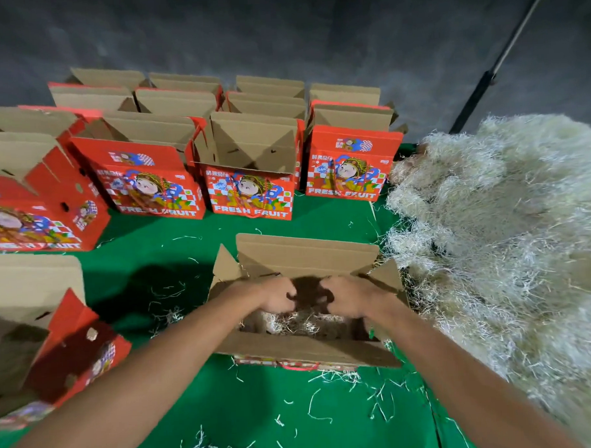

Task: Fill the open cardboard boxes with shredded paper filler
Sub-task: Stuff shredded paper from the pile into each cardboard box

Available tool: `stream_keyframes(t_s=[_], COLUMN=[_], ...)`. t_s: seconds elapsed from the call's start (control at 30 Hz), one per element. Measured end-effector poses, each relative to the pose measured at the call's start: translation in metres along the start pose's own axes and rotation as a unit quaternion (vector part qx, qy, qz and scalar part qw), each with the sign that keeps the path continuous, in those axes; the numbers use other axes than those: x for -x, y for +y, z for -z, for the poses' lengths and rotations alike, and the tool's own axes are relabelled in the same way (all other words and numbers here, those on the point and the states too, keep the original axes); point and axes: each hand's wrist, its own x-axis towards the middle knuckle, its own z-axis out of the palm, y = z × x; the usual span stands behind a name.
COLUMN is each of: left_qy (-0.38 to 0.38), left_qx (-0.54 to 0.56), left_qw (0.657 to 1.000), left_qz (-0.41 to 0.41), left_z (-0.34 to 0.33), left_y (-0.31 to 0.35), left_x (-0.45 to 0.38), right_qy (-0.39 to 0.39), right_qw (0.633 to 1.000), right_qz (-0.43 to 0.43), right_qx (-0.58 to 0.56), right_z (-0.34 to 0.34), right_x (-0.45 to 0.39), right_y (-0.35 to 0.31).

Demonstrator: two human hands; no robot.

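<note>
Hands are both down inside the near box (303,350) on the green tabletop (174,263), left hand (277,296) and right hand (345,297) with fingers curled, and I can't tell if they're gripping filler (300,322) or just tamping the thin layer in there. Looks like the spreading step to me. Next they'd need another armful from the big pile (507,231) on the right, then the other boxes (251,164) behind.
</note>
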Motion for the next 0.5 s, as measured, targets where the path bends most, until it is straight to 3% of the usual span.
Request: stream_keyframes(t_s=[0.17,0.3,0.4,0.5], left_qy=[0.192,0.278,0.249,0.166], left_qx=[0.059,0.069,0.089,0.159], left_qw=[0.978,0.957,0.964,0.973], left_qz=[-0.051,-0.053,-0.036,-0.019], left_z=[0.018,0.018,0.004,-0.015], left_y=[0.032,0.056,0.072,0.077], left_x=[0.023,0.043,0.058,0.072], right_qy=[0.164,0.255,0.351,0.368], right_qw=[0.986,0.967,0.935,0.921], right_qz=[0.006,-0.020,-0.030,-0.075], right_qx=[-0.017,-0.020,-0.041,-0.107], right_z=[0.023,0.032,0.028,0.014], right_x=[0.030,0.056,0.073,0.082], right_y=[0.007,0.019,0.032,0.043])
